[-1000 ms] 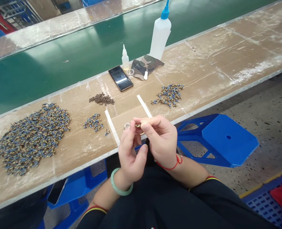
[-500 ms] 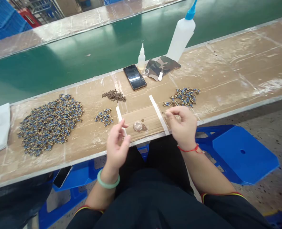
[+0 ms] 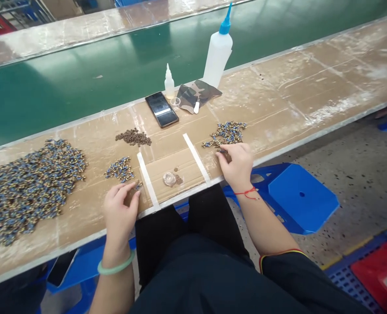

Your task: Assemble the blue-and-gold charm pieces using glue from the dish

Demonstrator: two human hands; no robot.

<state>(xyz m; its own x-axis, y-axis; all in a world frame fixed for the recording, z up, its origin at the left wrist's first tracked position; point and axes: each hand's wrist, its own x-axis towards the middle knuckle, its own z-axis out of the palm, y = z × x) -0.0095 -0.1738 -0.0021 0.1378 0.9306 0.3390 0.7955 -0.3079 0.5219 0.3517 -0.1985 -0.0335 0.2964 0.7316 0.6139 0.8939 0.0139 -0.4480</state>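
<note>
My left hand (image 3: 121, 207) is over the near edge of the table, thumb and forefinger parted. A small blue-and-brass metal part (image 3: 138, 185) lies at its fingertips, beside a little pile of the same parts (image 3: 119, 169). My right hand (image 3: 238, 165) rests at the near side of another pile of these parts (image 3: 227, 132). Its thumb and forefinger are apart, with a small part (image 3: 222, 151) by the forefinger tip. Between the hands, a small clear round dish (image 3: 169, 179) sits on a cardboard piece (image 3: 162, 163), with brown discs (image 3: 179, 179) beside it.
A large heap of blue-and-brass parts (image 3: 32, 192) spreads at left. Brown discs (image 3: 133, 137) form a pile behind the cardboard. Farther back are a phone (image 3: 162, 109), a small dropper bottle (image 3: 169, 83), a camouflage-patterned sheet (image 3: 198, 93) and a tall blue-capped bottle (image 3: 217, 56). White strips (image 3: 196, 159) flank the cardboard.
My left hand has moved left, off the cardboard's edge to the single part by the small pile. My right hand's pinch has loosened beside the right pile. The view has shifted right.
</note>
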